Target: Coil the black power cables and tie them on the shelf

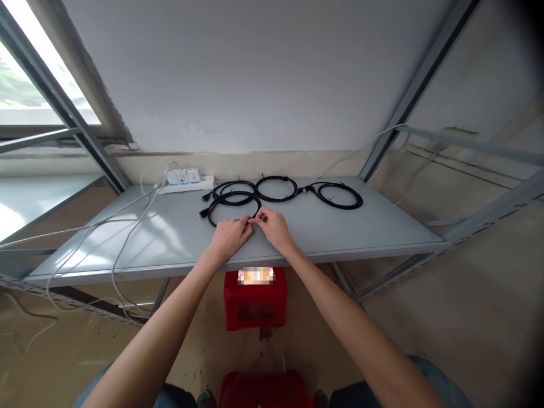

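A coiled black cable (211, 217) lies near the front of the grey shelf, its plug end pointing left. My left hand (232, 237) rests over the coil's front edge, thumb and fingers closed on it. Against those fingertips, my right hand (274, 226) pinches at the coil's right side. Any small tie between the fingers is too hidden to make out. Just behind lies a second black coil (233, 182), partly overlapped by the one in my hands. Another coil (278, 178) sits behind my right hand, and one more coil (361, 199) lies farther right.
A white power strip (204, 183) with white adapters stands at the shelf's back left. White cords (127, 241) trail across the left side and over the front edge. Metal posts frame the shelf (340, 229). A red stool (255, 306) stands below.
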A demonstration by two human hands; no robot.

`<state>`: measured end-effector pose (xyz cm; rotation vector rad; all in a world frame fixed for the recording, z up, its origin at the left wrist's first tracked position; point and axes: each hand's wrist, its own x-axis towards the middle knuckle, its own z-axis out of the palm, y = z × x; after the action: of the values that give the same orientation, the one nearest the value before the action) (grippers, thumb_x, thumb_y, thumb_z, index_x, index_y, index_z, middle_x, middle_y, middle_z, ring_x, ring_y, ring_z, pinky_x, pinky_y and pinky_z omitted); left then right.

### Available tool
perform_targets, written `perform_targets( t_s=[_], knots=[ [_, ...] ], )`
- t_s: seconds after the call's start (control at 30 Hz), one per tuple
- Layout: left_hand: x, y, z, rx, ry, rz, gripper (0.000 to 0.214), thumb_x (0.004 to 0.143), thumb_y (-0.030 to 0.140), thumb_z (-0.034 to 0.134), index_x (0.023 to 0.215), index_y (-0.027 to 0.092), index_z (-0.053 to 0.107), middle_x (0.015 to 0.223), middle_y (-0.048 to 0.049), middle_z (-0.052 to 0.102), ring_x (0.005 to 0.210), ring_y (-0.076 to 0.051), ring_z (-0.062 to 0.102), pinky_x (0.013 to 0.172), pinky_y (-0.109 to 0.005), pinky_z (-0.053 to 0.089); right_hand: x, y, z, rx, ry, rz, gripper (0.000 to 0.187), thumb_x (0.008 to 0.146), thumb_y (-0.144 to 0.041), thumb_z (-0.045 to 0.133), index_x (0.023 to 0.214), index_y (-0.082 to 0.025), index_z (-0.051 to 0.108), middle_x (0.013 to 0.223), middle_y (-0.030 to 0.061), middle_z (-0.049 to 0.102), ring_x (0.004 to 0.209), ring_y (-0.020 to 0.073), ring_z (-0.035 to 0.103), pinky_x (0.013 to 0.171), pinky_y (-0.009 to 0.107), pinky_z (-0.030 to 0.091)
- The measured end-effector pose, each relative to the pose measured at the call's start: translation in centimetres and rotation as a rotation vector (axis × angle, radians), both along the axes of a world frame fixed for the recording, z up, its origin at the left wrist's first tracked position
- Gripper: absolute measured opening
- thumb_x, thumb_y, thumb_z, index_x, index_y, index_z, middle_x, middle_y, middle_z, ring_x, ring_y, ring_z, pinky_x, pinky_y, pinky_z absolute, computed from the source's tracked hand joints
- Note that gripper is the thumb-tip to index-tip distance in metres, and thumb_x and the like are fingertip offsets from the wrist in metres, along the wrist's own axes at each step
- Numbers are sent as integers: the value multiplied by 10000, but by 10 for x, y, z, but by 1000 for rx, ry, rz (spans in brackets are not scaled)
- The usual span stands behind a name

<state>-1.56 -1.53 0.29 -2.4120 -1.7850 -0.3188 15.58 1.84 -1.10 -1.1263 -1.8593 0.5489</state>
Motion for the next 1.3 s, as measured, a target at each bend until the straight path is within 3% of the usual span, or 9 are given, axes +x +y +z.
perform_targets(
  t_s=[0.47, 0.67, 0.9, 1.17, 1.3],
  knots=[
    [0, -2, 3, -27, 8, 7, 361, 1075, 372, 347, 1195, 214, 648, 983, -120, 788, 904, -289, 742, 772, -327, 439, 1, 2, -1, -23, 30, 60, 317, 991, -446, 616, 772, -218, 584, 698, -14, 646, 655, 154, 544, 648, 261, 361],
    [0, 0, 2, -25, 26, -2, 392, 1101, 396, 292, 1202, 215, 625, 996, -116, 784, 900, -286, 746, 766, -327, 448, 2, 0, -1, 45, -54, 126, 175, 1038, -382, 564, 963, -231, 611, 818, -2, 691, 736, 176, 600, 683, 256, 383],
    [-1, 0, 3, -31, 16, -31, 423, 1112, 368, 240, 1259, 203, 601, 1034, -122, 780, 899, -272, 746, 765, -325, 451, 0, -11, 4, 194, -280, 25, 213, 1102, -322, 437, 1060, -244, 631, 1056, 51, 707, 883, 198, 636, 737, 263, 390],
    [-2, -1, 2, -45, -18, -52, 435, 1118, 399, 242, 1219, 224, 627, 1106, -122, 779, 924, -269, 744, 779, -328, 457, 1, -11, 4, 176, -241, -67, 294, 1102, -375, 449, 945, -226, 647, 977, 48, 716, 856, 194, 635, 748, 265, 392],
    [-2, -1, 2, -28, -37, -60, 417, 1111, 399, 279, 1224, 227, 641, 1093, -113, 783, 939, -275, 740, 783, -331, 458, -1, -10, 3, 163, -322, -120, 283, 1108, -392, 449, 988, -224, 643, 993, 62, 734, 841, 203, 651, 695, 275, 355]
  ],
)
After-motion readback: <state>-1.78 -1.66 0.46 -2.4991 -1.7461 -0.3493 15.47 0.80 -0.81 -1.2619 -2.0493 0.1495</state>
